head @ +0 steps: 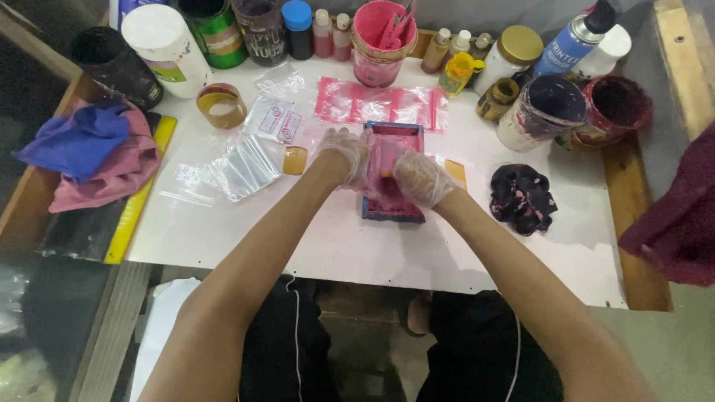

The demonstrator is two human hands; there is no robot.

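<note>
Both gloved hands, left hand [344,155] and right hand [421,177], grip 1 small pink-inked printing frame [392,141] (blue-edged) on the white bench [335,246].

We see a pink-smeared blue frame [392,173], a white desk [357,246], a pink bucket [381,41], a blue cloth [78,140] and a yellow ruler [138,195].
</note>
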